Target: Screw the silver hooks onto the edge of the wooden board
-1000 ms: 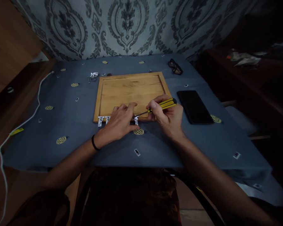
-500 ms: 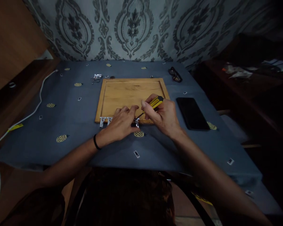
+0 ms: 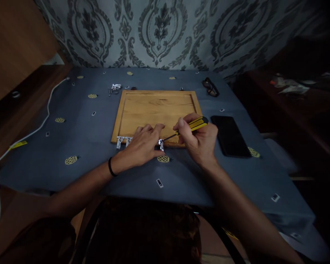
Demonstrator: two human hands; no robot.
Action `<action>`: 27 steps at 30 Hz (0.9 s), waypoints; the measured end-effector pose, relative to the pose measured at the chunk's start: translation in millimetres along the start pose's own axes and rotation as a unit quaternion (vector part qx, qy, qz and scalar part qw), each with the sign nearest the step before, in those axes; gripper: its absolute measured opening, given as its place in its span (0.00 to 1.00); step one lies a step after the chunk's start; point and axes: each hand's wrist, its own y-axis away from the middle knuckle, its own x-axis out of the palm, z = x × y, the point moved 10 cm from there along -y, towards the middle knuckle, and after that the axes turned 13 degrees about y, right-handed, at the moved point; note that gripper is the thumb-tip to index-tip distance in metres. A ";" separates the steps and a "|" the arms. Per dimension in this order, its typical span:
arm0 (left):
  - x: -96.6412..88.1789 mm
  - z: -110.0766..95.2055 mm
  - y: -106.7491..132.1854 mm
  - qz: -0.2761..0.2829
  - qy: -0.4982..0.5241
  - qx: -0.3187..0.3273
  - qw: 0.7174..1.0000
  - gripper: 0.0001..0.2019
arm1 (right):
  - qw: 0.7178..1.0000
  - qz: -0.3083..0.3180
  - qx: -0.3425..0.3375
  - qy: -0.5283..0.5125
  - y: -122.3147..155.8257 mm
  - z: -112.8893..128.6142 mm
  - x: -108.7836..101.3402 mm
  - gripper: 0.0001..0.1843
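Observation:
A wooden cabinet door panel [image 3: 159, 110] lies flat on the table, with several metal hinges along its near edge. My left hand [image 3: 143, 146] rests over that edge, fingers on the wood. Its thumb is against the lower end of the rightmost hinge [image 3: 161, 144], steadying it. In my right hand [image 3: 199, 143] is a yellow and black screwdriver [image 3: 196, 125], tilted, its tip at this same hinge. Left of my left hand sits another hinge [image 3: 119, 142]; the one beside it [image 3: 128, 140] is partly covered by the hand.
Loose metal hinge parts [image 3: 116, 87] lie beyond the panel's far left corner. Dark glasses [image 3: 210, 88] are at the back right, and a black phone [image 3: 231, 136] is right of my right hand. A white cable [image 3: 48, 110] runs down the table's left side.
My right hand has shifted right, and the screwdriver leans over lower, showing more of its shaft. My left hand stays at the hinge. The whole view has shifted slightly.

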 end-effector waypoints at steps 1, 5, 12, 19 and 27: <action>-0.1 0.1 0.1 0.000 0.001 0.000 1.000 0.37 | 1.000 0.001 0.001 -0.003 0.2 -0.6 0.3 0.27; -0.9 -1.5 0.4 0.001 0.004 0.000 1.000 0.37 | 0.999 0.013 0.007 -0.030 -1.0 -1.9 4.1 0.26; -2.1 -2.1 0.7 -0.005 0.008 0.008 1.000 0.31 | 0.997 0.055 0.014 -0.054 -11.3 7.6 10.5 0.24; -0.8 -1.9 1.1 -0.008 0.015 0.018 1.000 0.32 | 0.996 0.083 -0.025 -0.023 -15.2 19.5 13.9 0.26; -1.0 -1.9 0.2 0.008 0.012 -0.006 1.000 0.35 | 0.989 0.092 0.023 -0.111 -7.4 3.4 13.2 0.25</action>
